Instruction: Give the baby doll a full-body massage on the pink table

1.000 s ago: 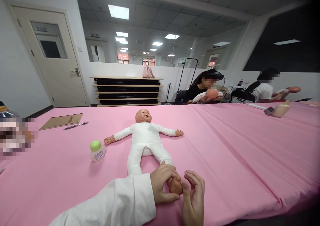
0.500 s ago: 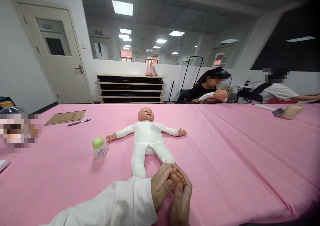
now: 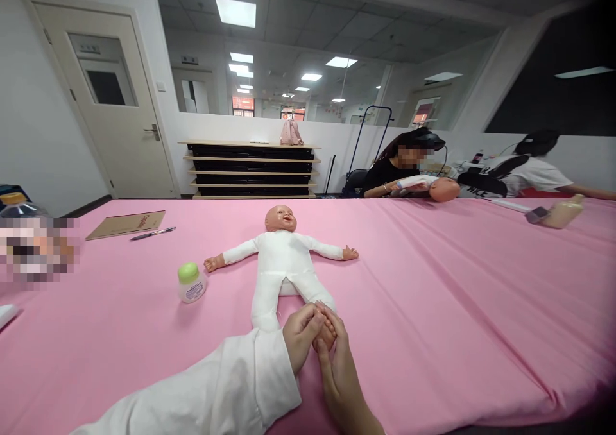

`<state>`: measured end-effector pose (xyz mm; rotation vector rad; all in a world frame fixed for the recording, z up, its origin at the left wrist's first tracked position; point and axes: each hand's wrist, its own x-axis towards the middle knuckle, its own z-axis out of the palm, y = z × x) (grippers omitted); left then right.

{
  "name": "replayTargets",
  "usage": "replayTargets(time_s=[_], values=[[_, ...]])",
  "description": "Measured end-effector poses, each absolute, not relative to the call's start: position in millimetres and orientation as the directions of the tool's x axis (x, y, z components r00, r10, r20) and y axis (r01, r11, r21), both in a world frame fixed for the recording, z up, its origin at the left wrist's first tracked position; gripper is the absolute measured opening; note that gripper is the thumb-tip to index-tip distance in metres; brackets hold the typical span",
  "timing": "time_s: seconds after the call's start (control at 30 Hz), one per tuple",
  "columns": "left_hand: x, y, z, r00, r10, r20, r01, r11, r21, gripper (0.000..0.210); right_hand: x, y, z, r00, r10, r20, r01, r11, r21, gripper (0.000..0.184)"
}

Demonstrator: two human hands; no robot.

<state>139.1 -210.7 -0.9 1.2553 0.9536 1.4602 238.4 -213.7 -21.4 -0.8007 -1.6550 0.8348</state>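
Observation:
A baby doll [image 3: 286,255] in a white cloth body lies on its back on the pink-covered table, head away from me and arms spread. My left hand [image 3: 302,335], in a white sleeve, is closed around one side of the doll's foot [image 3: 325,337], its thumb bent over near the toes. On the other side my right hand [image 3: 341,364] wraps the same foot, fingers over the top and thumb along the sole. The toes show between my hands; the ankle is hidden. A jar [image 3: 192,283] with a green lid stands left of the doll.
A notebook [image 3: 126,224] and a pen [image 3: 153,233] lie at the back left. Far right stands a tilted lotion bottle [image 3: 564,212]. Beyond the table a person [image 3: 385,175] holds another doll [image 3: 443,189]; a second person [image 3: 534,165] sits farther right.
Both my hands have moved slightly up and left with the foot, and my left thumb is now higher, near the toes. The person behind has shifted their doll to the right.

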Motion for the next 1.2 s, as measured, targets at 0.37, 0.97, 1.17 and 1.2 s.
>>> replayTargets(time_s=[0.37,0.97,1.17,1.2], values=[[137.4,-209.4,-5.5,0.109,0.934,0.339,-0.273,-0.300,0.914,0.041,244.7,-205.0,-2.0,-0.127,0.899,0.420,-0.057,0.416,-0.908,0.029],[138.1,-208.2,-5.2,0.147,0.955,0.256,-0.249,-0.214,0.945,0.044,252.2,-203.8,-13.9,-0.086,0.922,0.377,-0.087,0.370,-0.925,0.030],[141.6,-209.1,1.5,0.139,0.984,0.114,-0.448,-0.040,0.893,0.035,250.6,-211.8,-24.9,-0.244,0.811,0.532,0.013,0.551,-0.834,0.054],[141.5,-209.2,1.8,0.136,0.984,0.111,-0.454,-0.037,0.890,0.035,250.0,-212.4,-25.8,-0.237,0.810,0.536,0.047,0.560,-0.827,0.055]])
